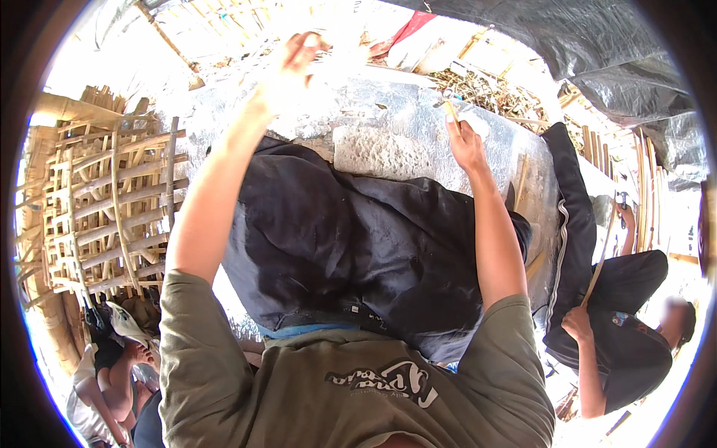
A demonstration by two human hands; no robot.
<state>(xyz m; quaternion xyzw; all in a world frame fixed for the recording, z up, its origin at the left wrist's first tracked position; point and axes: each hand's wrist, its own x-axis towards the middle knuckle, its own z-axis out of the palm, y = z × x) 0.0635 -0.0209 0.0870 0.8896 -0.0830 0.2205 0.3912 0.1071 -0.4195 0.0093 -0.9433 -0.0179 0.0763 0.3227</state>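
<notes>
My left hand (299, 60) is raised over the far left of the grey work surface, in strong glare. Its fingers look apart, and I see nothing between them. My right hand (467, 143) is closed around the light wooden handle of what looks like a small hammer (449, 110), whose metal head points away from me. Between my hands, a pale, pitted stone block (381, 151) lies against my dark-clothed lap (358, 239). The silvery grey surface (418, 101) extends beyond the block.
Woven bamboo lattice (112, 201) stands at the left, with people seated below it. At the right, a person in dark clothes (627, 351) grips a thin stick and a hammer. Dry scraps (485, 93) lie beyond the surface; dark sheeting (597, 52) hangs overhead.
</notes>
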